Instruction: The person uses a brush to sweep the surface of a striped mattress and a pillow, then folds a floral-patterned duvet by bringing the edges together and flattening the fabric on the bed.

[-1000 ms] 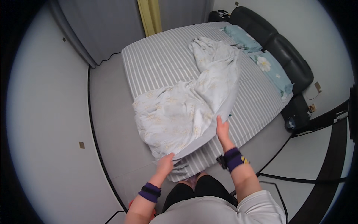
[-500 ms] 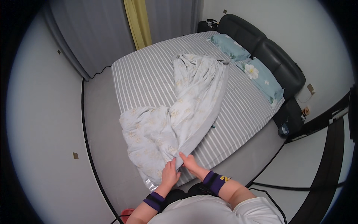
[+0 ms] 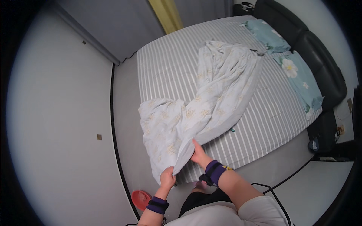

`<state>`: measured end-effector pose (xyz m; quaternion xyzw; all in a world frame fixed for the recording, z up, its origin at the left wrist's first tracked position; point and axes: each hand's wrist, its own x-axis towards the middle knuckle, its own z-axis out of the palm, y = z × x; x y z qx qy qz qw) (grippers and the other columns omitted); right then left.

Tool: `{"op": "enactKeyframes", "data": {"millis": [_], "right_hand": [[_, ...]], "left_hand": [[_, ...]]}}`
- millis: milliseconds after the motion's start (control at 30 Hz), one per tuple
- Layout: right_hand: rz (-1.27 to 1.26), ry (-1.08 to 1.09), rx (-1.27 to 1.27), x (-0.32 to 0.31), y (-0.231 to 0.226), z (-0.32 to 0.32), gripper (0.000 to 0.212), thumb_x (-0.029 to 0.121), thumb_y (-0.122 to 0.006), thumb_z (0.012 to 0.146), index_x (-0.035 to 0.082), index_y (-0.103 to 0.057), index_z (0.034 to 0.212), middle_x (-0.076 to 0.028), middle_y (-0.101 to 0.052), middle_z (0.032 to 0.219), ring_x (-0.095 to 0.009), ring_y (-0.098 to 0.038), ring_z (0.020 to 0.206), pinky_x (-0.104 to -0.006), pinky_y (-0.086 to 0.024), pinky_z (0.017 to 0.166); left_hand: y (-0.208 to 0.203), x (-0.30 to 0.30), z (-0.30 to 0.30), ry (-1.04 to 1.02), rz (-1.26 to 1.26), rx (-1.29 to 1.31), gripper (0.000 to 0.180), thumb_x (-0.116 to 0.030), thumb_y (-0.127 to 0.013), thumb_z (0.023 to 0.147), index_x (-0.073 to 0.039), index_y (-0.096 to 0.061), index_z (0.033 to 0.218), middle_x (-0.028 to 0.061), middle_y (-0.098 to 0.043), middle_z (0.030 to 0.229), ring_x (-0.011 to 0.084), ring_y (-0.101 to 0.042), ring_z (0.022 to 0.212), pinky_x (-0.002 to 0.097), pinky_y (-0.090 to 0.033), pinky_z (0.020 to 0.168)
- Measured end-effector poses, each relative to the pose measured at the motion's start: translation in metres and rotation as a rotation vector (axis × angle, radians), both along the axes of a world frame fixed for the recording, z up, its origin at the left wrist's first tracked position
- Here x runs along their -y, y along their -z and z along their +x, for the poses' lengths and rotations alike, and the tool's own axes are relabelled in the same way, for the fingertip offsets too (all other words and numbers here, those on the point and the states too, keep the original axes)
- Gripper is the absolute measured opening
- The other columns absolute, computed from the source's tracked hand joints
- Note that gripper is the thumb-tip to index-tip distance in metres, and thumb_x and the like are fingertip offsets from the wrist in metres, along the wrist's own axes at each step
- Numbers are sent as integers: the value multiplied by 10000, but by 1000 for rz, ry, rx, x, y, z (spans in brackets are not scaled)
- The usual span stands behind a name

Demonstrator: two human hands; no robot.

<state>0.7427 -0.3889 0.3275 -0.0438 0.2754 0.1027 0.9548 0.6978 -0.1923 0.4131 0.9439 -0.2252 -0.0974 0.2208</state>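
Observation:
A pale grey-white quilt [image 3: 205,101] with a beige flower print lies crumpled and bent across the striped bed sheet [image 3: 162,64]. One end of it hangs over the near side of the bed. My left hand [image 3: 167,177] is closed on the hanging edge at the near corner. Further up the same edge, my right hand [image 3: 199,153] grips the quilt, thumb on top. The stretch of edge between my two hands is drawn fairly straight. Both wrists wear purple bands. Close to the right hand, a small green thing [image 3: 232,130] pokes out beside the quilt; its kind cannot be made out.
Two blue-green flowered pillows [image 3: 302,81] lie by the dark padded headboard [image 3: 324,67] at the right. A red basin [image 3: 141,199] stands on the floor at lower left. A black cable [image 3: 290,175] crosses the floor at right. Grey curtains [image 3: 109,22] hang at the far side.
My hands have moved apart along the quilt's edge, the left one lower and the right one higher. My view has turned left, and more of the red basin shows.

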Motion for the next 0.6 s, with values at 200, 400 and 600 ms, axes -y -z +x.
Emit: {"op": "enactKeyframes", "data": {"millis": [200, 400, 600], "right_hand": [[109, 256, -80, 74, 17, 39, 716, 561, -337, 884, 53, -290, 1386, -130, -341, 1410, -345, -310, 1290, -469, -222, 1074], [-132, 331, -111, 154, 25, 41, 650, 496, -348, 906, 40, -311, 1369, -135, -370, 1389, -333, -349, 1266, -449, -250, 1063], [-866, 572, -118, 176, -50, -3, 491, 309, -450, 932, -74, -432, 1240, -147, -505, 1232, -232, -490, 1109, -321, -383, 933]], "left_hand": [[-21, 5, -7, 0, -116, -28, 233, 15, -541, 630, -35, -550, 857, 170, -556, 776, 372, -545, 777, 442, -443, 669], [-19, 14, 2, 73, -136, -32, 216, 9, -552, 630, -43, -539, 839, 150, -554, 774, 358, -547, 778, 441, -443, 651], [-11, 6, 9, 189, -58, -72, 243, -24, -566, 652, -61, -524, 888, 138, -563, 812, 358, -549, 797, 456, -443, 659]]}}
